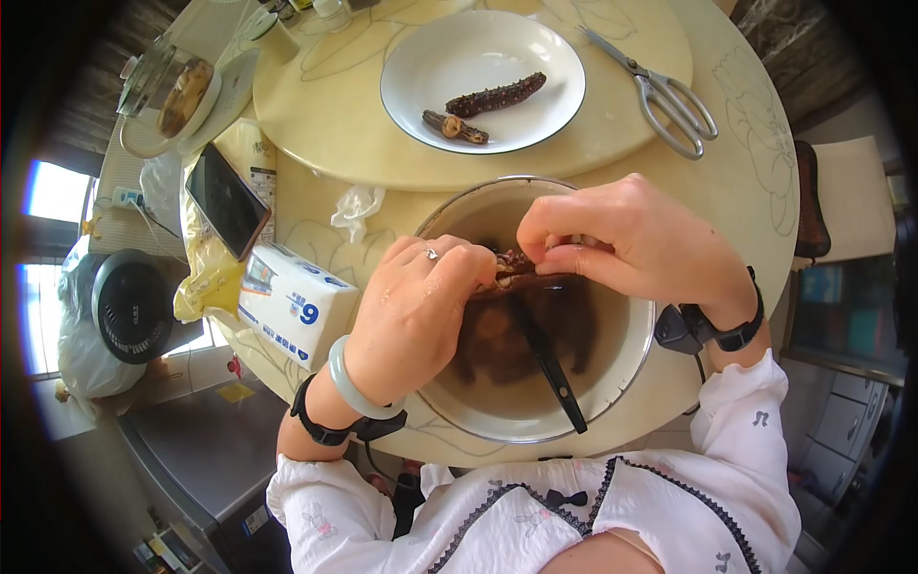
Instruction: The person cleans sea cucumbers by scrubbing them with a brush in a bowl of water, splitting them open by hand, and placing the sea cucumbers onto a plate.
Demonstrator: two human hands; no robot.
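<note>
Over an enamel basin of brownish water, a dark, bumpy sea cucumber is held between my two hands. My left hand, wearing a ring and a pale bangle, is closed on its left end. The thumb and fingers of my right hand pinch its right end. A tool with a long black handle slants across the basin, its lower end over the front rim; its other end is hidden near my left hand. Dark shapes lie under the water, too murky to make out fully.
Beyond the basin, a white plate holds a whole sea cucumber and a shorter piece. Scissors lie right of it. At left are a tissue pack, a phone, crumpled plastic and a glass pot.
</note>
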